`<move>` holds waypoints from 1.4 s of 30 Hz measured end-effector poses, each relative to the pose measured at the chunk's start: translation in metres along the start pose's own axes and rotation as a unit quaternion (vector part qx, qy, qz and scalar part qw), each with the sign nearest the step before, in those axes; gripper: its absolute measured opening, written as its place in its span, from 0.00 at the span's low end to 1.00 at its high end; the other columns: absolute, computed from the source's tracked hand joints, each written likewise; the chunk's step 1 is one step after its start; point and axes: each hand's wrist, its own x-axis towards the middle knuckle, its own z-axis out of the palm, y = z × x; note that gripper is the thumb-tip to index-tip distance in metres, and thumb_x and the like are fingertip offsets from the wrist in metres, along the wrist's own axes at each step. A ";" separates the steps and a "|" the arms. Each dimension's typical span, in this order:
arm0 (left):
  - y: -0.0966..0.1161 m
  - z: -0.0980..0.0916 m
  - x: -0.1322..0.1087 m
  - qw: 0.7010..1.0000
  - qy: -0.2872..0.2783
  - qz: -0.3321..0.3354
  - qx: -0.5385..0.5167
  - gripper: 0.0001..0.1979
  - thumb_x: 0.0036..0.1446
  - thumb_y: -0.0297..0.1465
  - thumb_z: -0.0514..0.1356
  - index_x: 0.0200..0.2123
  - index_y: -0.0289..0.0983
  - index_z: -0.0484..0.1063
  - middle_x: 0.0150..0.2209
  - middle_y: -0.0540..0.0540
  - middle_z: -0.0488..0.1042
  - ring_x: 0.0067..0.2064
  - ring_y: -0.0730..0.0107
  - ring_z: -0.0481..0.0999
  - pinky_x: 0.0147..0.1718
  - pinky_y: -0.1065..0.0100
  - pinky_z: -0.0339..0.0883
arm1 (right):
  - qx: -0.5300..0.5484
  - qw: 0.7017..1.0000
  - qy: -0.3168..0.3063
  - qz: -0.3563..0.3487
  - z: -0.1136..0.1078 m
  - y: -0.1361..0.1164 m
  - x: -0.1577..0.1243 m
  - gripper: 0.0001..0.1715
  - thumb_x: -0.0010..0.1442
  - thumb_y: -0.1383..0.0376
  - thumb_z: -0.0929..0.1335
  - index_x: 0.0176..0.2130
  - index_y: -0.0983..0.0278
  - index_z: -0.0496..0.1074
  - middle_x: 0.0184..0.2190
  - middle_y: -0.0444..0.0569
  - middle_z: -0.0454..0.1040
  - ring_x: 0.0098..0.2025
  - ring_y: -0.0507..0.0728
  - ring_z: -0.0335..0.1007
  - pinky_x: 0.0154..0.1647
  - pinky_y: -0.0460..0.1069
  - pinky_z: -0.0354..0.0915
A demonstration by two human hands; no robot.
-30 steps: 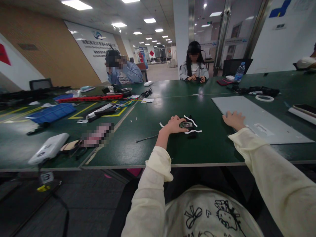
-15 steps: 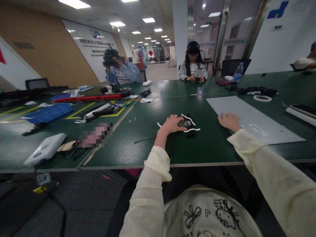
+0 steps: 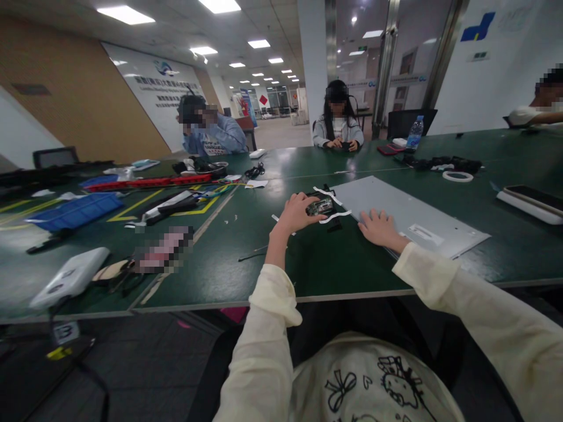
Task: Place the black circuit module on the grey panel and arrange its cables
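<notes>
Head view: the dark green table (image 3: 246,266) carries a flat light-grey rectangular panel (image 3: 422,211), whose near-left corner lies under the right hand (image 3: 378,228), fingers spread flat and holding nothing. Just left of the panel, the left hand (image 3: 295,214) grips a small black device with white straps (image 3: 323,206).

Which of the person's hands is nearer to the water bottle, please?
The right. The right hand lies flat on the grey panel, on the same side as the water bottle at the table's far edge. The left hand, on a small device, is farther left.
</notes>
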 end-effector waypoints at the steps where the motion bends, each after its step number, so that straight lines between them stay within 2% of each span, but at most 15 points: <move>1: 0.001 -0.002 0.001 1.000 0.005 0.002 0.001 0.31 0.55 0.53 0.62 0.57 0.44 0.70 0.47 0.42 0.67 0.53 0.52 0.65 0.52 0.56 0.61 | -0.004 1.000 0.002 -0.021 -0.002 -0.007 -0.004 0.37 0.71 0.49 0.49 0.70 0.62 0.53 0.70 0.64 0.49 0.68 0.79 0.46 0.61 0.72 0.50; 8: 0.005 -0.013 0.001 0.999 0.008 0.027 0.021 0.32 0.55 0.53 0.62 0.57 0.42 0.71 0.49 0.41 0.67 0.54 0.51 0.65 0.53 0.55 0.60 | -0.028 0.986 0.022 -0.160 -0.011 -0.037 -0.036 0.35 0.72 0.54 0.51 0.71 0.64 0.53 0.70 0.63 0.50 0.67 0.78 0.48 0.61 0.70 0.53; 14: 0.009 -0.024 -0.002 0.999 -0.009 0.026 0.035 0.31 0.55 0.54 0.62 0.57 0.43 0.71 0.50 0.41 0.67 0.55 0.50 0.65 0.54 0.55 0.60 | -0.012 0.959 0.029 -0.282 -0.014 -0.039 -0.068 0.35 0.73 0.53 0.50 0.71 0.64 0.53 0.70 0.62 0.50 0.69 0.77 0.46 0.63 0.70 0.50; 17: 0.012 -0.024 -0.001 0.999 -0.014 0.035 0.034 0.31 0.55 0.53 0.62 0.56 0.43 0.71 0.50 0.40 0.68 0.55 0.50 0.65 0.54 0.55 0.61 | 0.001 0.944 0.008 -0.330 -0.017 -0.037 -0.080 0.35 0.73 0.53 0.50 0.72 0.64 0.51 0.71 0.62 0.47 0.70 0.76 0.42 0.65 0.69 0.49; 22: 0.021 -0.012 0.000 0.997 -0.041 0.050 0.033 0.31 0.55 0.54 0.62 0.57 0.44 0.71 0.50 0.41 0.68 0.54 0.52 0.66 0.53 0.56 0.61 | 0.038 0.922 0.004 -0.386 -0.025 -0.032 -0.091 0.34 0.74 0.53 0.51 0.72 0.63 0.51 0.71 0.59 0.49 0.72 0.71 0.41 0.67 0.68 0.46; 27: 0.025 0.010 0.001 0.994 -0.076 0.075 0.035 0.33 0.53 0.56 0.62 0.56 0.43 0.72 0.50 0.41 0.69 0.53 0.52 0.67 0.53 0.57 0.61 | 0.061 0.899 0.001 -0.433 -0.037 -0.020 -0.100 0.31 0.74 0.55 0.51 0.69 0.59 0.58 0.67 0.54 0.59 0.68 0.64 0.52 0.68 0.65 0.50; 29: 0.024 0.019 0.001 0.992 -0.093 0.079 0.033 0.34 0.52 0.57 0.62 0.56 0.43 0.72 0.49 0.41 0.70 0.53 0.51 0.67 0.52 0.57 0.62 | 0.053 0.908 0.000 -0.415 -0.039 -0.006 -0.106 0.30 0.73 0.54 0.52 0.68 0.55 0.60 0.67 0.51 0.60 0.68 0.65 0.53 0.66 0.65 0.53; 30: 0.023 0.022 0.000 0.991 -0.101 0.079 0.034 0.34 0.52 0.57 0.61 0.56 0.43 0.72 0.49 0.41 0.70 0.53 0.51 0.67 0.51 0.57 0.62 | 0.043 0.924 0.007 -0.381 -0.038 0.004 -0.109 0.30 0.72 0.53 0.53 0.68 0.54 0.60 0.67 0.51 0.59 0.68 0.68 0.53 0.64 0.67 0.55; 32: 0.022 0.029 0.000 0.990 -0.113 0.078 0.033 0.35 0.52 0.58 0.61 0.57 0.43 0.72 0.49 0.41 0.70 0.53 0.51 0.68 0.51 0.57 0.62 | 0.008 0.963 0.032 -0.269 -0.032 0.026 -0.113 0.31 0.71 0.51 0.55 0.67 0.53 0.62 0.68 0.53 0.57 0.67 0.74 0.51 0.60 0.72 0.57; 33: 0.022 0.031 0.000 0.990 -0.118 0.077 0.032 0.35 0.52 0.58 0.61 0.57 0.43 0.72 0.49 0.41 0.70 0.53 0.51 0.68 0.51 0.57 0.62 | -0.017 0.981 0.050 -0.188 -0.028 0.038 -0.113 0.31 0.70 0.51 0.56 0.67 0.54 0.62 0.68 0.57 0.57 0.67 0.78 0.50 0.58 0.75 0.56; 34: 0.022 0.034 -0.001 0.989 -0.122 0.076 0.031 0.35 0.52 0.57 0.61 0.57 0.44 0.72 0.50 0.41 0.70 0.53 0.51 0.68 0.51 0.58 0.63 | -0.043 0.991 0.067 -0.109 -0.023 0.049 -0.113 0.33 0.69 0.51 0.56 0.68 0.56 0.61 0.68 0.60 0.56 0.66 0.82 0.50 0.56 0.78 0.55; 36: 0.021 0.037 -0.002 0.988 -0.132 0.071 0.028 0.34 0.53 0.57 0.60 0.57 0.44 0.72 0.50 0.41 0.71 0.53 0.51 0.68 0.51 0.58 0.63 | -0.079 0.994 0.078 -0.011 -0.012 0.068 -0.109 0.34 0.69 0.52 0.56 0.69 0.58 0.59 0.67 0.65 0.55 0.63 0.85 0.53 0.53 0.80 0.55; 38: 0.021 0.039 -0.003 0.988 -0.139 0.065 0.025 0.34 0.53 0.57 0.60 0.57 0.44 0.71 0.50 0.41 0.71 0.53 0.51 0.68 0.52 0.57 0.62 | -0.076 0.995 0.058 0.017 -0.001 0.080 -0.100 0.34 0.69 0.52 0.55 0.70 0.58 0.58 0.65 0.67 0.57 0.60 0.83 0.59 0.51 0.78 0.58; 42: 0.020 0.038 -0.007 0.988 -0.140 0.059 0.019 0.35 0.53 0.58 0.59 0.57 0.44 0.71 0.51 0.40 0.71 0.54 0.50 0.68 0.53 0.57 0.62 | -0.051 0.998 0.042 -0.021 0.013 0.090 -0.076 0.34 0.70 0.53 0.52 0.70 0.57 0.57 0.65 0.65 0.56 0.60 0.79 0.59 0.56 0.72 0.58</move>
